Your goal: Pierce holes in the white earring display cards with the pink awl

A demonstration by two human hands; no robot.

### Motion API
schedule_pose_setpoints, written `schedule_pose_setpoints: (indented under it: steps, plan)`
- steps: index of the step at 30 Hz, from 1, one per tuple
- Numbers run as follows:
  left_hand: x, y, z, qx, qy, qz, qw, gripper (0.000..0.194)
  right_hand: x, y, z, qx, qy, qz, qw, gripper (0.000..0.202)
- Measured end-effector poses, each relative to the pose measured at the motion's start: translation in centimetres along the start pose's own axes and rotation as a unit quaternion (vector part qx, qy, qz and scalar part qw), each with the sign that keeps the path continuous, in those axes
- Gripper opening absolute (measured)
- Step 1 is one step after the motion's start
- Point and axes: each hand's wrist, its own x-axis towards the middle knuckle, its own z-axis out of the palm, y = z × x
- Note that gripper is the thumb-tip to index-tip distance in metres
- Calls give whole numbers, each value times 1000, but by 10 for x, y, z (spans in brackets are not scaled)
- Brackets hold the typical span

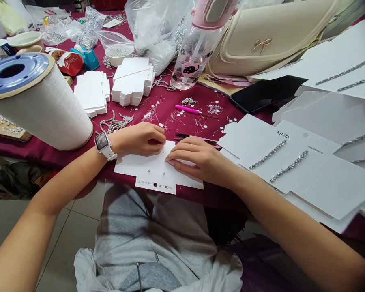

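Curling over the white card [153, 163], left hand [150, 138] and right hand [198, 157] hide whatever they grip.

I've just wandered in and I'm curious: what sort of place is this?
Probably a small jewellery workshop: a card printed "EARRINGS" carries two silver strands, a stack of white cards lies nearby, and loose silver chains lie on the dark red tablecloth.

Two studs [164, 173], one bottle [188, 52]
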Motion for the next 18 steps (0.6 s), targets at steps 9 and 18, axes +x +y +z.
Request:
schedule_pose_setpoints:
  steps: [9, 18]
  plan:
    - [-3, -5, 4, -18, -5, -3, 1000, 20, -29, 31, -10, -212, -9, 177, 961, 38]
    - [-4, -4, 7, 17, 22, -25, 999, 20, -25, 38, 1, -217, 66, 236, 945, 35]
